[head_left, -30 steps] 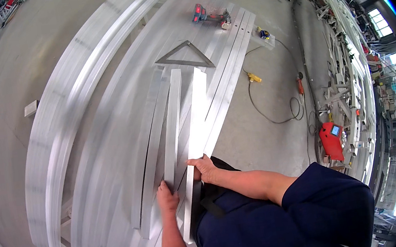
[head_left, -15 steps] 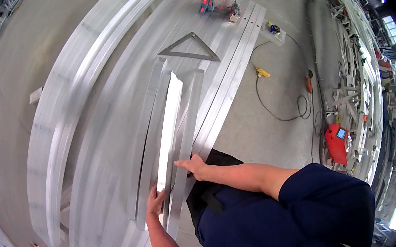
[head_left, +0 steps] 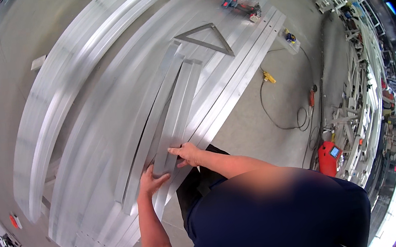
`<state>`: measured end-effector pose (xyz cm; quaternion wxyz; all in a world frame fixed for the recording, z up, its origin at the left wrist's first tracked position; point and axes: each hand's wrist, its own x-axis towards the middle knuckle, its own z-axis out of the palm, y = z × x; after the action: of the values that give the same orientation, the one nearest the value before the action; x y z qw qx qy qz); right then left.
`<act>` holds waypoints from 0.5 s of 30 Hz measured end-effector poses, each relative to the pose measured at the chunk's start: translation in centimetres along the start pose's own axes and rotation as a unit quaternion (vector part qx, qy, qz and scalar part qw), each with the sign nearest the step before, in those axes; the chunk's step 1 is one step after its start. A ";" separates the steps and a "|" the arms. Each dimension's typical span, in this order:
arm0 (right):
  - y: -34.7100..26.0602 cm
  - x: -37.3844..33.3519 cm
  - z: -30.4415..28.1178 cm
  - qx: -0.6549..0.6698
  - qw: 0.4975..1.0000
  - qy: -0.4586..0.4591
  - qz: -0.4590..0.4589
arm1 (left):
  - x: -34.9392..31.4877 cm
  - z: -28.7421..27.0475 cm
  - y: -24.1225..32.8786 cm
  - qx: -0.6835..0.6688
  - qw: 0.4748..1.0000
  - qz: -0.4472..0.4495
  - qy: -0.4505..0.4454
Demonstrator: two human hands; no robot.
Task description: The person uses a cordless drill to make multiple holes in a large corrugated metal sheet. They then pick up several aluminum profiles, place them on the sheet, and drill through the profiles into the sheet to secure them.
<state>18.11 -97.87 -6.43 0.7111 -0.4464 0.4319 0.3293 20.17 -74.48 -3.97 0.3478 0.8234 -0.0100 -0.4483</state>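
A short silver aluminium profile (head_left: 179,108) lies lengthwise over longer metal profiles, a flat face upward. At its near end my left hand (head_left: 150,182) grips the left edge, thumb and fingers apart around the corner. My right hand (head_left: 188,154) holds the right edge, index finger stretched over the top face and thumb lower down. Just left of this piece runs another narrow profile (head_left: 149,115), with a dark gap along it. A grey metal triangle square (head_left: 197,42) lies flat beyond the far ends of both pieces.
A cordless power tool (head_left: 242,6) rests on the far end of the wide profiles (head_left: 105,140). Curved-looking long profiles (head_left: 50,103) stand to the left. On the floor at right are a cable with a yellow connector (head_left: 269,77) and a red machine (head_left: 329,158).
The short profile has turned over from a tilted position, so its bright lit face no longer shows. Both hands stay at its near end, and the view has shifted slightly.
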 end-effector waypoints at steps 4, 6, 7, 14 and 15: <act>-1.2 0.4 -0.8 -0.200 0.980 0.018 0.012 | 0.0 1.6 -0.7 0.133 0.983 0.003 0.128; -2.5 -0.4 -0.6 -0.246 0.969 -0.008 0.019 | -1.3 2.6 -1.2 0.167 0.966 0.034 0.196; -3.0 -0.7 -0.9 -0.272 0.962 -0.019 0.024 | -2.1 3.4 -1.4 0.183 0.955 0.047 0.228; -3.0 0.8 -3.7 -0.226 0.974 -0.004 -0.009 | -4.1 5.6 -0.4 0.277 0.917 -0.018 0.287; -3.4 0.5 -3.1 -0.251 0.968 -0.003 -0.001 | -3.7 5.8 -1.2 0.284 0.914 0.003 0.290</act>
<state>20.23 -102.01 -6.44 0.5778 -0.6103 0.3330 0.4275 13.28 -75.59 -3.99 0.0885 0.9813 -0.0376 -0.1670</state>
